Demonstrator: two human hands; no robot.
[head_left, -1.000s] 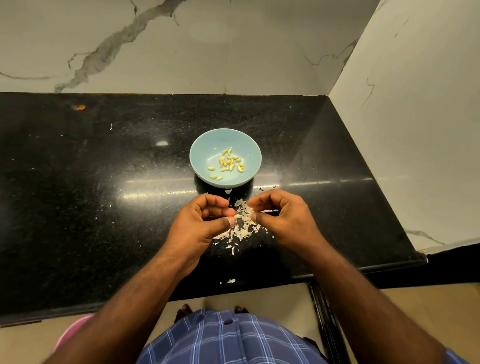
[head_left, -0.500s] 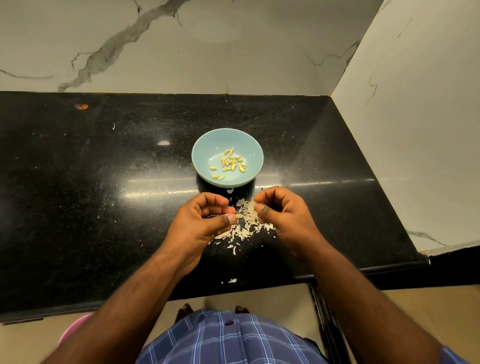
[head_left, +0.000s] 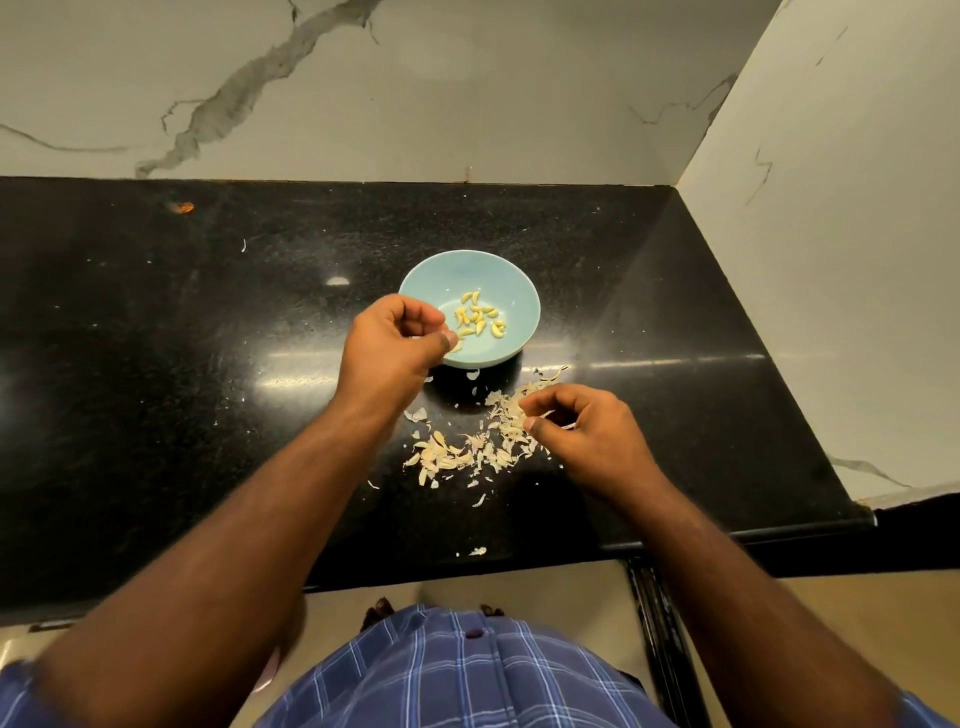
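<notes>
A light blue bowl (head_left: 511, 291) stands on the black counter (head_left: 208, 364) and holds several peeled yellow garlic cloves (head_left: 475, 317). My left hand (head_left: 392, 348) hovers over the bowl's left rim. Its fingers are curled, and a small pale clove is pinched between them and the thumb. A pile of pale garlic peels (head_left: 467, 449) lies in front of the bowl. My right hand (head_left: 587, 436) rests at the right end of that pile, with its curled fingers and thumb pinching a sliver of peel.
Marble walls close off the counter at the back and on the right. The counter's front edge (head_left: 467, 574) runs just above my checked shirt (head_left: 457, 675). Stray peel bits (head_left: 478, 551) lie near that edge. A small orange speck (head_left: 183, 207) sits far back left.
My left hand has lifted away from the right hand and moved forward to the bowl's rim. My right hand has stayed low over the peels and shifted slightly right.
</notes>
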